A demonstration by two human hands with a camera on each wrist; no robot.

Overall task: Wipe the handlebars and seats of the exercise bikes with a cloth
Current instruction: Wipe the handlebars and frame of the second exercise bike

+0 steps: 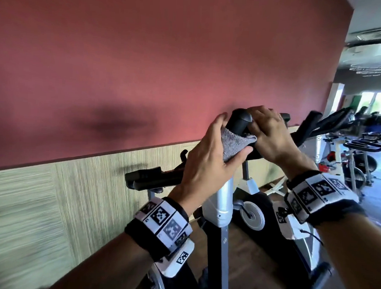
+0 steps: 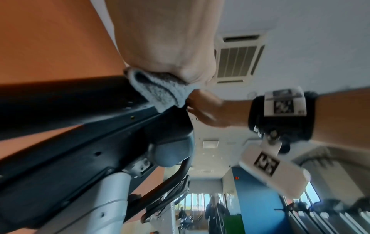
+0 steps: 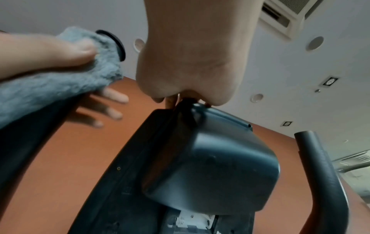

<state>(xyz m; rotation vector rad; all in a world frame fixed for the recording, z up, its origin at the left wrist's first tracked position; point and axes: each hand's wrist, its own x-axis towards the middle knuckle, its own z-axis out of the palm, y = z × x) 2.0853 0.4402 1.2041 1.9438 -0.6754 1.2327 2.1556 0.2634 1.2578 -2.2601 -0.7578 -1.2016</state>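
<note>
pressing the grey cloth (image 1: pixel 235 144) round the handlebar (image 1: pixel 238 122), left hand (image 1: pixel 208 160) grip holding it; right hand (image 1: pixel 270 134) grip clasping the console (image 3: pixel 216 171).

A fluffy grey cloth (image 1: pixel 235 145) is wrapped around the black handlebar (image 1: pixel 238 122) of the nearest exercise bike (image 1: pixel 218 202), just below its rounded, upward-pointing end.

No readable words, brands or numbers are showing anywhere. The wristbands (image 1: pixel 164 222) are carrying only square black-and-white code patterns, and distant lettering on the ceiling (image 1: pixel 372 69) is blurring beyond reading.
</note>
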